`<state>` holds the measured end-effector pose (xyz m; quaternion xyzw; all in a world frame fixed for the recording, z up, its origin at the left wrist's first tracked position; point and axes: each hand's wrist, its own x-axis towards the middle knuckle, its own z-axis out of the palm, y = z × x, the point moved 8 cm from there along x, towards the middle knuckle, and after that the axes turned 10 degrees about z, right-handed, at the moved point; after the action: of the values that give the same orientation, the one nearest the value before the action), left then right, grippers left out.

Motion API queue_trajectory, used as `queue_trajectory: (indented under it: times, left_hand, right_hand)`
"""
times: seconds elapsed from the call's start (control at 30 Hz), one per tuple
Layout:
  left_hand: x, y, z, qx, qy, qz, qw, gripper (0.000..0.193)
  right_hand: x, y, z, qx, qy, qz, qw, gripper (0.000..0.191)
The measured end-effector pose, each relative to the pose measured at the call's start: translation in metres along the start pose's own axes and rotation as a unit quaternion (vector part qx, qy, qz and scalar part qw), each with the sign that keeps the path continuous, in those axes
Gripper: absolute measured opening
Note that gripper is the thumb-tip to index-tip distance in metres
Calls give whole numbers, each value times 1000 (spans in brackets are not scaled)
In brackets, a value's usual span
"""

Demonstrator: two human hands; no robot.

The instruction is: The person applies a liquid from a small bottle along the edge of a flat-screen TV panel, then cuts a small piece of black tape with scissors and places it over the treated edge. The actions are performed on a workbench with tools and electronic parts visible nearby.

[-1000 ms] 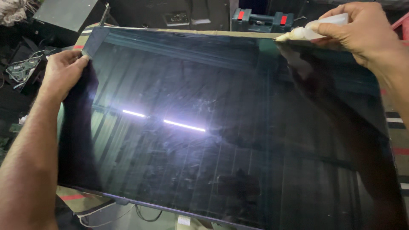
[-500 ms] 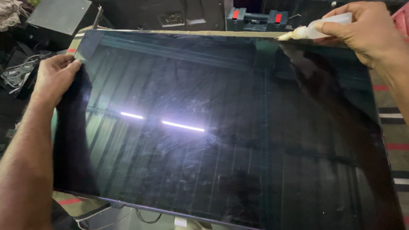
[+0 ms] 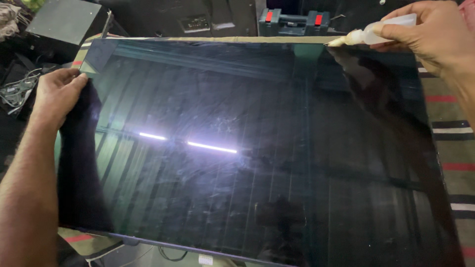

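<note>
A large dark glossy screen panel (image 3: 257,148) lies flat and fills most of the view, reflecting a roof and a bright light strip. My left hand (image 3: 55,95) rests on its left edge near the far corner, fingers bent over the rim. My right hand (image 3: 431,35) grips a small clear squeeze bottle (image 3: 382,28) with a pale nozzle. The nozzle tip touches the panel's far edge, right of the middle.
A striped cloth (image 3: 448,131) shows under the panel at the right and lower left. A dark tool case with red latches (image 3: 292,22) sits behind the far edge. A grey box (image 3: 62,20) and loose cables (image 3: 15,91) lie at the far left.
The bottle tip has slid left along the panel's far edge with my right hand. My left hand has kept its hold on the left rim. The view shifted slightly.
</note>
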<state>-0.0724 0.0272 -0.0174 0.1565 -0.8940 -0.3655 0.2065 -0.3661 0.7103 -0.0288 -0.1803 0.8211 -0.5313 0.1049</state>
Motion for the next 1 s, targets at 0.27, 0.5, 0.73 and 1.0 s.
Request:
queue_trajectory:
  times: [0.27, 0.5, 0.73, 1.0]
  left_hand:
    - [-2, 4, 6, 5, -1, -7, 1000, 39]
    - [-4, 11, 12, 0, 1, -8, 1000, 39]
    - [-7, 20, 15, 20, 7, -12, 1000, 40]
    - [-13, 39, 21, 26, 11, -15, 999, 43]
  right_hand:
    - [-5, 15, -27, -9, 13, -9, 1000, 23]
    - [-7, 34, -55, -6, 19, 5, 1000, 24]
    - [-14, 44, -84, -17, 32, 16, 999, 23]
    - [-21, 52, -116, -16, 13, 10, 1000, 23]
